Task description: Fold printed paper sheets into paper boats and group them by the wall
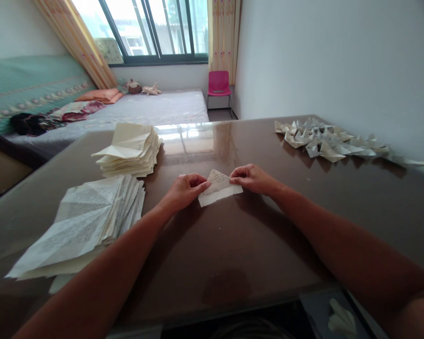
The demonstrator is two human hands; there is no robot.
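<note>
A small folded sheet of paper (219, 185) with writing on it is held just above the brown table. Its top comes to a point, and a paler strip runs along the lower edge. My left hand (188, 189) pinches the left side of the paper between thumb and fingers. On the opposite side, my right hand (251, 179) grips the right corner with its fingertips closed. Both forearms reach in from the bottom of the view.
Two stacks of creased paper, a cream one (129, 150) and a whiter one (88, 216), lie on the left of the table (205, 254). Several folded paper pieces (325, 139) cluster at the far right by the wall. Beyond stand a bed (169, 106) and a pink chair (219, 84).
</note>
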